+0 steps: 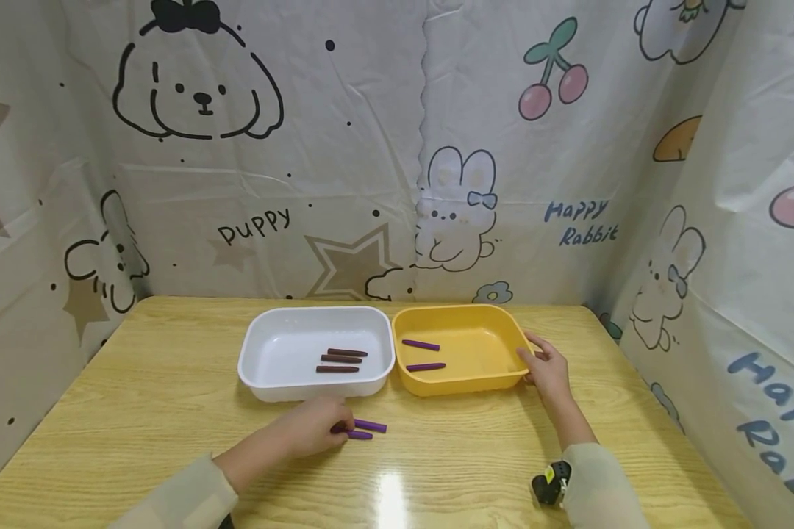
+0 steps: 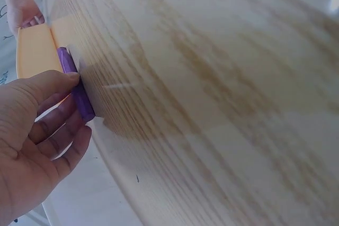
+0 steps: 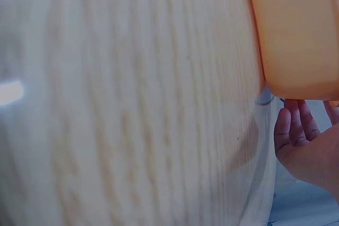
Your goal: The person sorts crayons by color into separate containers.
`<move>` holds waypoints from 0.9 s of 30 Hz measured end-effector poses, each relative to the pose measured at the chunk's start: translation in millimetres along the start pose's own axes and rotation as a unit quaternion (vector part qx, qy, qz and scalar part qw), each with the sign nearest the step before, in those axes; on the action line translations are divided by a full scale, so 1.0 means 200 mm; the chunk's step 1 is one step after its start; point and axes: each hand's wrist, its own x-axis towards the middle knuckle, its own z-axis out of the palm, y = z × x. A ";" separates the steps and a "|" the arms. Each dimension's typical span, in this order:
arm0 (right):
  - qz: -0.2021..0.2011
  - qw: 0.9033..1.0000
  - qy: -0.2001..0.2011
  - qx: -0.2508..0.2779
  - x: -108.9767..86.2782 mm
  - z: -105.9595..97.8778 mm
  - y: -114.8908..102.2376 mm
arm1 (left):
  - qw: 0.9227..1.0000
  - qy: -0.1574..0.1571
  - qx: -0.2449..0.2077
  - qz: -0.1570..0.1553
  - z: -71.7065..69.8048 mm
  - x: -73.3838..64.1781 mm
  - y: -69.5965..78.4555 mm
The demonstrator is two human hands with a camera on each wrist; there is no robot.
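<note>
My left hand [image 1: 317, 427] is low over the table in front of the white tray, its thumb and fingers pinching a purple crayon [image 2: 77, 89]. Another purple crayon [image 1: 372, 425] lies right beside it on the wood, partly behind the fingertips in the head view. At the far side, my right hand [image 1: 548, 369] grips the right end of the yellow tray [image 1: 466, 383], thumb over the rim and fingers along the outer wall. Two purple crayons, one nearer the front [image 1: 426, 366], lie inside that tray at its left.
Left of the yellow tray, its side close against it, stands a white tray [image 1: 254, 371] with three dark brown crayons [image 1: 337, 369] in its right half. A patterned cloth [image 1: 344, 184] hangs behind and around the wooden table [image 1: 463, 463].
</note>
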 end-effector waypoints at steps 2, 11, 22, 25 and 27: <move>0.001 1.000 0.000 0.001 0.00 0.00 0.00 | 1.000 0.001 0.004 0.003 0.01 0.00 0.00; 0.001 1.000 0.002 0.004 0.00 0.00 0.00 | 1.000 -0.010 -0.020 -0.004 -0.03 0.03 0.01; 0.002 1.000 0.001 0.006 -0.01 0.00 -0.01 | 0.999 0.013 -0.029 -0.011 -0.14 0.11 0.06; 0.005 1.000 -0.001 0.006 -0.01 0.00 0.00 | 0.999 0.015 -0.039 -0.022 -0.19 0.13 0.08; 0.006 1.000 -0.001 0.005 -0.01 0.00 0.00 | 0.999 0.025 -0.038 -0.022 -0.22 0.15 0.08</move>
